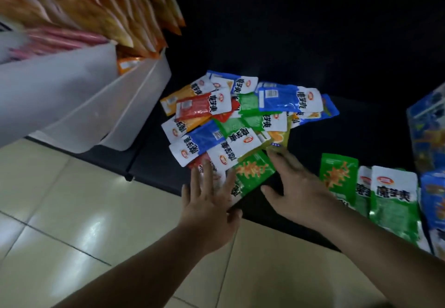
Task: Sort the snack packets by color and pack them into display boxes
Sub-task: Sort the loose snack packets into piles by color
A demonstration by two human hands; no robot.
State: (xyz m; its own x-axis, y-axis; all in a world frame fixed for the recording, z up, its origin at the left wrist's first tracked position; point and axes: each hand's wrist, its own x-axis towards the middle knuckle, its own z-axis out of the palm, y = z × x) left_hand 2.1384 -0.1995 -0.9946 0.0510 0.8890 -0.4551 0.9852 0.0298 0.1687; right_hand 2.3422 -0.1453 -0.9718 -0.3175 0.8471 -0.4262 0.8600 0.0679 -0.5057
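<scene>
Just now both hands are spread flat, fingers apart, holding nothing. The left hand (pixel 209 201) hovers at the near edge of the dark tabletop (pixel 301 139), over the fringe of the heap. The right hand (pixel 296 187) is just beside it, its forefinger at the corner of a loose green packet (pixel 252 175) that lies between the two. Along the near right edge a row of green packets (pixel 385 201) is already laid out, with blue packets (pixel 433 199) at the right edge next to them. Further in, toward the middle, sits the mixed pile (pixel 240 120), blue, green, red and orange ones overlapping every which way. At the far left corner stand white boxes (pixel 96 115), with orange packets (pixel 108 6) upright in one and pink packets (pixel 60 40) alongside. To my eye the sorting is about midway, with greens being gathered. The next move likely calls for pinching that loose green packet by an edge, sliding it clear without dragging its neighbours, and setting it with the green row
</scene>
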